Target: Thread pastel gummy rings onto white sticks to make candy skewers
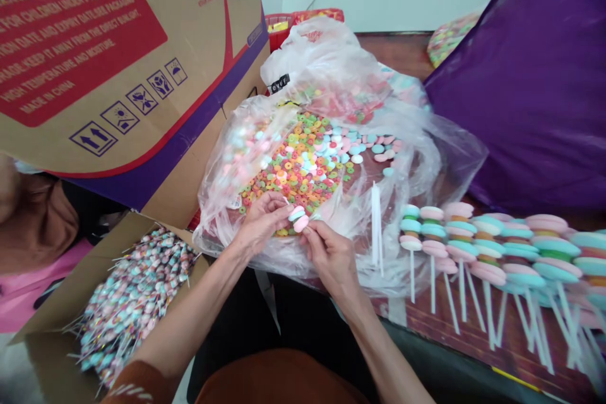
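Between my hands is a small stacked candy of pink, pale blue and white discs. My left hand has its fingers closed on the upper left side of the stack. My right hand pinches at its lower right, where fingertips hide any stick. Just beyond lie many loose candy rings in green, yellow, orange and red. Loose pink, blue and white candy discs are scattered behind them. A few white sticks lie right of my right hand.
Finished candy lollipops line the table's right side. Clear plastic bags surround the loose candy. An open carton at lower left holds many lollipops, below a large printed cardboard flap. Purple sheeting stands right; a person's sleeve shows left.
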A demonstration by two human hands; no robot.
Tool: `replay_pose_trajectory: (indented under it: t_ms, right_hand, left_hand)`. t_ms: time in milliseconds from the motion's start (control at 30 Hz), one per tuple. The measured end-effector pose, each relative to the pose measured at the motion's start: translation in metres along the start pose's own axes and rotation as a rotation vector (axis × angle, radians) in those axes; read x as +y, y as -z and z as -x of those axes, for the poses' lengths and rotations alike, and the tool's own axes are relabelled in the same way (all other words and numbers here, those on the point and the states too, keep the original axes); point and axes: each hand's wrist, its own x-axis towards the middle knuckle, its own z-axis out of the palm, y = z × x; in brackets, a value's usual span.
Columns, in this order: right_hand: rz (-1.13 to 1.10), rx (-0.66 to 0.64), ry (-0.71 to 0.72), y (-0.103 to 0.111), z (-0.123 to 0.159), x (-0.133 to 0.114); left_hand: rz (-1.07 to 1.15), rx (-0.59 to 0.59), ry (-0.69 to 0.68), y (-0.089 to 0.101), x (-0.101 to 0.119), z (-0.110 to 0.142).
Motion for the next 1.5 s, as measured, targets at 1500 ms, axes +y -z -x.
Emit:
replay_pose_trajectory:
  t_ms: [1500]
  right_hand:
    - [0.124,0.166,0.041,-0.005,0.009,0.015]
  left_hand:
    - [-1.625,0.191,-0.526,0.016,0.076,-0.068]
